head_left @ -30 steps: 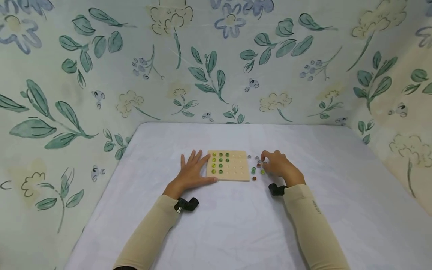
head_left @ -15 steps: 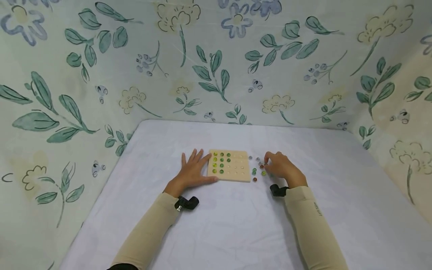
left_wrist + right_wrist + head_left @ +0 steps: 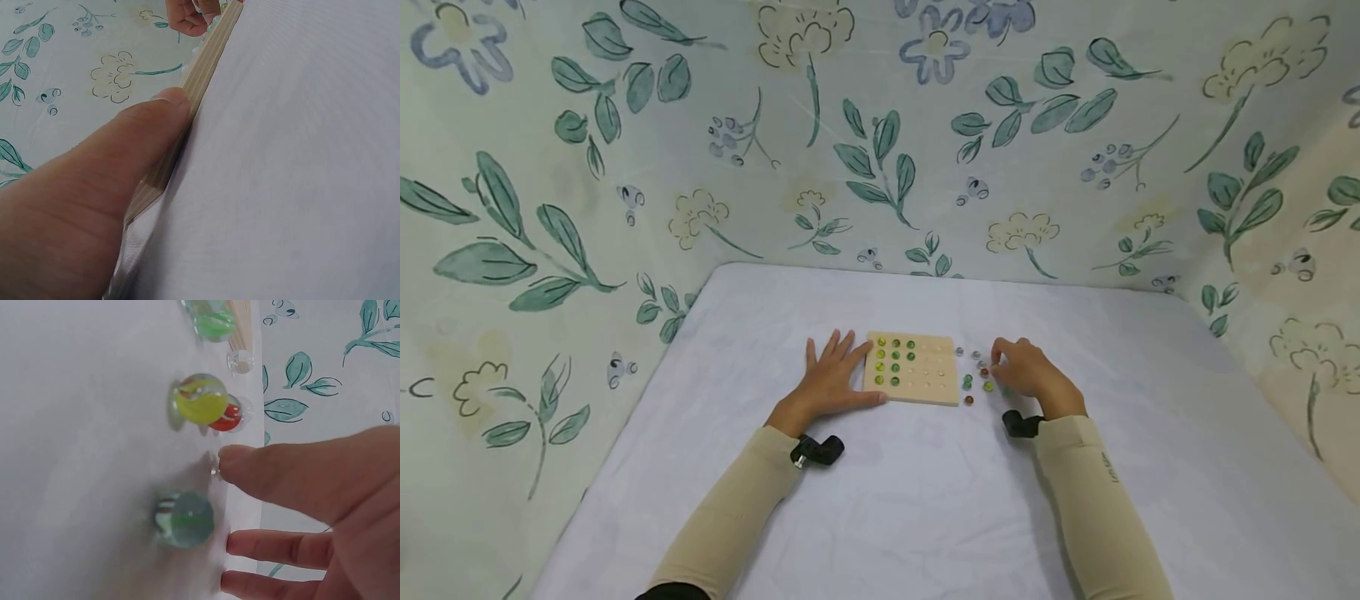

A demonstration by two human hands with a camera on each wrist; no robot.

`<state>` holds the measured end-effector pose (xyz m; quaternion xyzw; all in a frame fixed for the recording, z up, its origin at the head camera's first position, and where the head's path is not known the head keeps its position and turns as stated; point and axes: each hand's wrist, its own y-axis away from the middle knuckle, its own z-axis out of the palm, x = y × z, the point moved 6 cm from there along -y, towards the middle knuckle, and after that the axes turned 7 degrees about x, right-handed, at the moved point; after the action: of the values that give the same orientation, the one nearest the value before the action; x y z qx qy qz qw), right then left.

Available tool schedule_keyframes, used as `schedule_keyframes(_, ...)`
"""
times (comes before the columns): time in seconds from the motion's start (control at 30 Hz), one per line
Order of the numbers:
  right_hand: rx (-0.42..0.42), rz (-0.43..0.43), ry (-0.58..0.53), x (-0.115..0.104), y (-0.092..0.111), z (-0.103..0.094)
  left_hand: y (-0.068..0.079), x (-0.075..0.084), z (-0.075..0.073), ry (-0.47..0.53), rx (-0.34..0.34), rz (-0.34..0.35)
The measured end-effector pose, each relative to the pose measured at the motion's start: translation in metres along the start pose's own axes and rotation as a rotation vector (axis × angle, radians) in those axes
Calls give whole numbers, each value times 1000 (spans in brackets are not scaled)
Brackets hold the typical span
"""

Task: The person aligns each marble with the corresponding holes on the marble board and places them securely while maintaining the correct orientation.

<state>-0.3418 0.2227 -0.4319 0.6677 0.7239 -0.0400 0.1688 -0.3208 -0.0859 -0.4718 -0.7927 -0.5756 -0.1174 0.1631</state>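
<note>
A pale wooden board [image 3: 925, 375] with rows of round hollows lies on the white-covered table; yellow and green marbles [image 3: 895, 367] fill hollows at its left. My left hand [image 3: 823, 387] is spread at the board's left end, its thumb along the near edge, as the left wrist view also shows. Right of the board, my right hand [image 3: 1028, 371] is lowered over loose marbles. Its thumb and forefinger pinch a clear marble [image 3: 214, 469], mostly hidden by the thumb in the right wrist view. Beside them on the cloth are a yellow-swirled marble [image 3: 201, 400] and a green-streaked marble [image 3: 185, 519].
Between board and right hand lie several loose marbles, including a brown one [image 3: 968, 400], a clear one [image 3: 959, 352] and a yellow-green one [image 3: 988, 387]. White cloth [image 3: 925, 500] covers the table. A flower-patterned curtain [image 3: 820, 183] stands behind and at the sides.
The head view has shifted slightly, so board and hands appear a little farther right. Against the board, the left hand is unchanged; the right hand stays at the marbles, barely moving.
</note>
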Motion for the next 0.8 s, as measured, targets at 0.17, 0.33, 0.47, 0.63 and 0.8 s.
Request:
schedule_keyframes(0.17,-1,-21,-9,-2,-1,-1,0,0,-2,25,29,10)
schedule_keyframes(0.33,-40,-41,-8,-3,2,1,6,-2,6,18,16,-2)
schedule_keyframes(0.47,-61,-4,-3,-2,1,-3,7,-2,9,21,26,-4)
schedule_keyframes(0.63,-9,-16,-2,-3,-8,-13,4,-2,6,12,30,-8)
schedule_keyframes(0.8,69,-64,-34,-11,-18,-17,3,-1,2,20,28,0)
